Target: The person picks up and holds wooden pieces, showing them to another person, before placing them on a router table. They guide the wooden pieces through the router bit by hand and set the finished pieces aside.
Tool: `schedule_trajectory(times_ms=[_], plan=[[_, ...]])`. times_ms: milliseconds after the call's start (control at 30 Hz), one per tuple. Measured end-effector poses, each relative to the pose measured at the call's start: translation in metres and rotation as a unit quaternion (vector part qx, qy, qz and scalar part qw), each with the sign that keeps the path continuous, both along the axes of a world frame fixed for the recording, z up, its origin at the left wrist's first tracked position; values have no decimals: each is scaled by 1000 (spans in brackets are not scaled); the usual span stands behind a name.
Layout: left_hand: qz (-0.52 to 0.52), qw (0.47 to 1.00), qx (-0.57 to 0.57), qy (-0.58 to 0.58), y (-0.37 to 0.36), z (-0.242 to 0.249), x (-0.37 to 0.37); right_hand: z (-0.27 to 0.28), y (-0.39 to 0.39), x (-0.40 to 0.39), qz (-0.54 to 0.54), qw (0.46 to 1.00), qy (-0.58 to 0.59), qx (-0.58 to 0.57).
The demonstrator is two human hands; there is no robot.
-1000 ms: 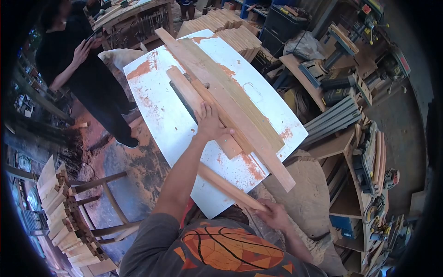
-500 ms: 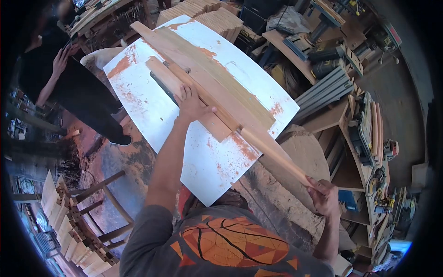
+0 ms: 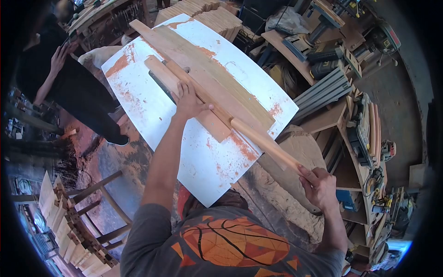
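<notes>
My left hand (image 3: 188, 102) lies with spread fingers on a flat wooden block (image 3: 213, 125) and the edge of a long strip beside it. My right hand (image 3: 318, 185) grips the near end of a rounded wooden strip (image 3: 265, 142), which reaches past the corner of a white board (image 3: 161, 134). Its far part runs between the flat block and a wide plank (image 3: 221, 78) fixed on the board. Reddish sawdust lies scattered around them.
A person in dark clothes (image 3: 78, 87) stands at the left. Stacked wood (image 3: 221, 21) lies beyond the board. Shelves with tools (image 3: 341, 120) stand at the right. A wooden frame (image 3: 110, 203) and cut pieces (image 3: 69, 235) are at the lower left.
My right hand has moved up and left, pushing the strip farther along the board between block and plank. My left hand has shifted only slightly.
</notes>
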State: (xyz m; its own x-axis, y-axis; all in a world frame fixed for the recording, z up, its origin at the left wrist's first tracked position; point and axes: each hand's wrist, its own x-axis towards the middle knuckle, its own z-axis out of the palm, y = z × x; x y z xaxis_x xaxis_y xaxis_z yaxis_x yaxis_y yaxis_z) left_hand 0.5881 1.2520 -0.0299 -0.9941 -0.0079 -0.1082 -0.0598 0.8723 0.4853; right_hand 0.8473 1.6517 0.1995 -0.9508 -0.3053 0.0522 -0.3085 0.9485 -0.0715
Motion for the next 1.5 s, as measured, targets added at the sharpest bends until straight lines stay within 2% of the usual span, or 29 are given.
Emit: schedule_trajectory(times_ms=[233,733,1500], plan=[[9,1000,9,-8,-4,1,-6,18,-21,-10,22,998,-19,50],[8,1000,-4,-25,-25,3,-26,30,-52,-35,39,996,-21,76],[9,1000,-12,-21,-64,1,-62,29,-91,-64,81,996,6,46]])
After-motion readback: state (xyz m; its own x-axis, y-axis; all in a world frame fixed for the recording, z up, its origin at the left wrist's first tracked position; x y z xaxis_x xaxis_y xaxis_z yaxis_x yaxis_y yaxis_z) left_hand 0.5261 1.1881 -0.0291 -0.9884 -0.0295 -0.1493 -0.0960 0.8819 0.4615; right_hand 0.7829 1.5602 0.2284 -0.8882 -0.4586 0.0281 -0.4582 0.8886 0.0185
